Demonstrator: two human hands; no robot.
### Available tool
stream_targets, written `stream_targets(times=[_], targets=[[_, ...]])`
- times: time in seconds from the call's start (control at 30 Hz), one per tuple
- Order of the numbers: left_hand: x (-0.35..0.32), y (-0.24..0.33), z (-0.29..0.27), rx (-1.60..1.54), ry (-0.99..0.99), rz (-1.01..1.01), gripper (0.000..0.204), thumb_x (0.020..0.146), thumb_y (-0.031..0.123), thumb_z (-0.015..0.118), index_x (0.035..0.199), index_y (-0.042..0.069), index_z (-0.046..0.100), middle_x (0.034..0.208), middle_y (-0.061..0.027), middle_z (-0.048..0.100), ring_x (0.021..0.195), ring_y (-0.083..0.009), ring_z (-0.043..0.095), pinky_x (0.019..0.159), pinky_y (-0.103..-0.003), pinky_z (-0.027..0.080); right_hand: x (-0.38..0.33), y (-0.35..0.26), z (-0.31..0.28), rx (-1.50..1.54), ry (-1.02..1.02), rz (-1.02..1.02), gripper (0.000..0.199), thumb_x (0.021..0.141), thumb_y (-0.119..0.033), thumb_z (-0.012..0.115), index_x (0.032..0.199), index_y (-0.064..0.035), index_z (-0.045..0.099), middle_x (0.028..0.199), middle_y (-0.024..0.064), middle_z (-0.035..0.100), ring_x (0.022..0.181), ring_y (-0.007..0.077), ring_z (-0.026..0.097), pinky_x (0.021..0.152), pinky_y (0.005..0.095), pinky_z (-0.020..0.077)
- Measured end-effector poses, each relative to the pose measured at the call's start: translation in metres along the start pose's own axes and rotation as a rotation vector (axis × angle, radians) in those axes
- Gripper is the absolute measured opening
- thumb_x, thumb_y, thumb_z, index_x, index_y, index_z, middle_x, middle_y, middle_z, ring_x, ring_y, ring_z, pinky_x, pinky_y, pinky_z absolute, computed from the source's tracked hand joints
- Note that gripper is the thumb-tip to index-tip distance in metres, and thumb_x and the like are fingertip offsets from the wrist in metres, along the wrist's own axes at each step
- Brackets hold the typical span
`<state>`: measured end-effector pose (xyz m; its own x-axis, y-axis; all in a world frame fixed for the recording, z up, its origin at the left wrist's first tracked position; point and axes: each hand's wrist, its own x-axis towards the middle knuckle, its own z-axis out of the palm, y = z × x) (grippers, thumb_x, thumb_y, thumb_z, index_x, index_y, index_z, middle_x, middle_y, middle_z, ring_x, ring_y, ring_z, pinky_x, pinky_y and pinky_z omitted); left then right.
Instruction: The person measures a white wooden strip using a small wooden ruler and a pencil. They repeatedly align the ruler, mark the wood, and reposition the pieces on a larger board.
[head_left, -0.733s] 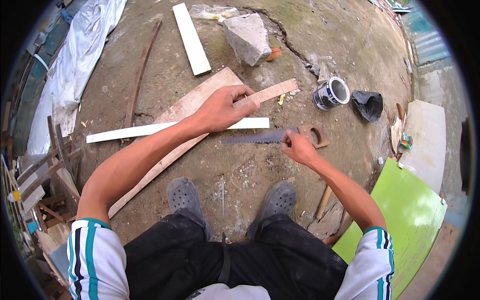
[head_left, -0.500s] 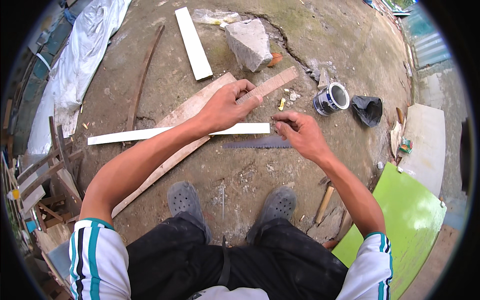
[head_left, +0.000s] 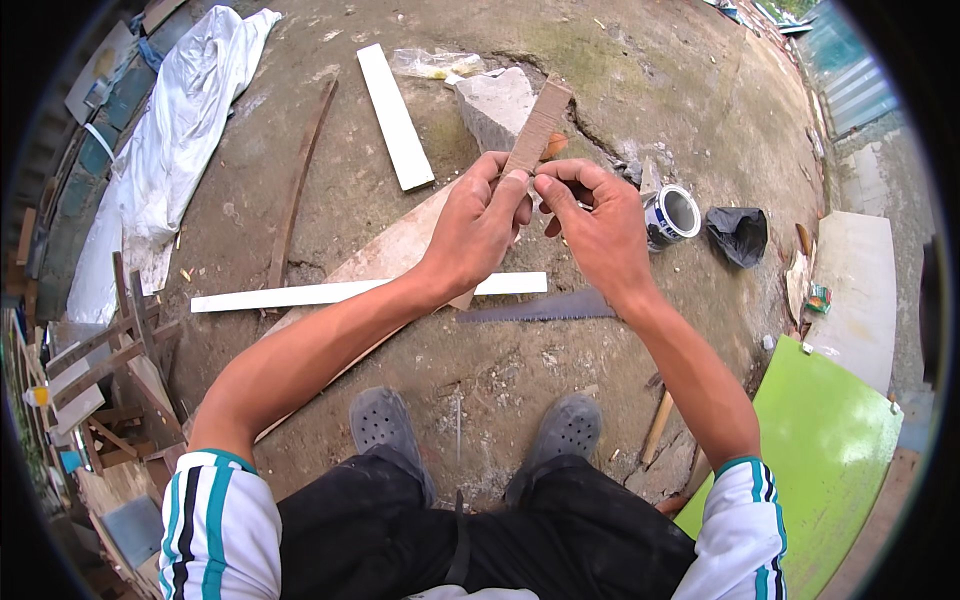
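Note:
A short brown strip of wood [head_left: 540,124] is gripped between the thumb and fingers of my left hand [head_left: 476,222] and slants up and away. Beside its lower end my right hand [head_left: 598,222] is closed in a pinch, its fingertips almost meeting the left thumb; what they hold, if anything, is too small to make out. Below the hands lies a white-faced strip [head_left: 340,292] across a long wooden plank [head_left: 385,248], partly hidden by my left forearm. Closer to me a saw blade [head_left: 540,307] rests on the ground, its right end reaching my right forearm.
Farther off are another white piece [head_left: 393,118], a grey rock [head_left: 492,104] and a thin dark stick [head_left: 302,180]. To the right stand an open can [head_left: 672,214] and a black plastic bag [head_left: 738,236]. A wooden handle [head_left: 657,428] lies near a green panel [head_left: 800,455].
The wood strip has turned more upright in my left hand. My right hand has come up and left to meet it, its fingers now pinched by the strip's lower end.

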<state>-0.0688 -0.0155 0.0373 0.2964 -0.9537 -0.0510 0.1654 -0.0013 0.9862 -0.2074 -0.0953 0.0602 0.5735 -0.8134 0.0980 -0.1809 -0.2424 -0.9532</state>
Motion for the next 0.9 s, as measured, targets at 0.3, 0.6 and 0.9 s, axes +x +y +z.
stream_targets(times=[0.3, 0.6, 0.9], targets=[[0.0, -0.009, 0.005, 0.108, 0.045, 0.141, 0.027, 0.109, 0.024, 0.048, 0.121, 0.001, 0.053, 0.08, 0.0005, 0.056, 0.067, -0.004, 0.048, 0.058, -0.022, 0.04, 0.0, 0.0, -0.002, -0.048, 0.025, -0.054, 0.019, 0.095, -0.016, 0.069, 0.101, 0.0013, 0.075, 0.078, 0.0053, 0.071, 0.07, 0.009, 0.062, 0.063, 0.0273, 0.0495], [-0.001, -0.018, 0.01, 0.192, 0.143, 0.206, 0.032, 0.108, 0.026, 0.051, 0.121, -0.002, 0.055, 0.08, -0.0045, 0.06, 0.071, -0.0096, 0.056, 0.063, -0.03, 0.048, -0.001, -0.013, 0.0, -0.086, 0.012, -0.043, 0.021, 0.096, -0.014, 0.066, 0.101, 0.0055, 0.071, 0.079, 0.0071, 0.072, 0.07, 0.0089, 0.063, 0.063, 0.0271, 0.0501], [0.0, -0.009, 0.016, 0.104, 0.092, 0.148, 0.031, 0.109, 0.026, 0.049, 0.122, -0.002, 0.056, 0.081, -0.0025, 0.059, 0.074, -0.008, 0.055, 0.064, -0.028, 0.046, 0.001, -0.011, -0.008, 0.026, 0.0, 0.053, 0.019, 0.097, -0.012, 0.065, 0.102, 0.0051, 0.071, 0.077, 0.0055, 0.071, 0.071, 0.0072, 0.063, 0.063, 0.026, 0.0492]])
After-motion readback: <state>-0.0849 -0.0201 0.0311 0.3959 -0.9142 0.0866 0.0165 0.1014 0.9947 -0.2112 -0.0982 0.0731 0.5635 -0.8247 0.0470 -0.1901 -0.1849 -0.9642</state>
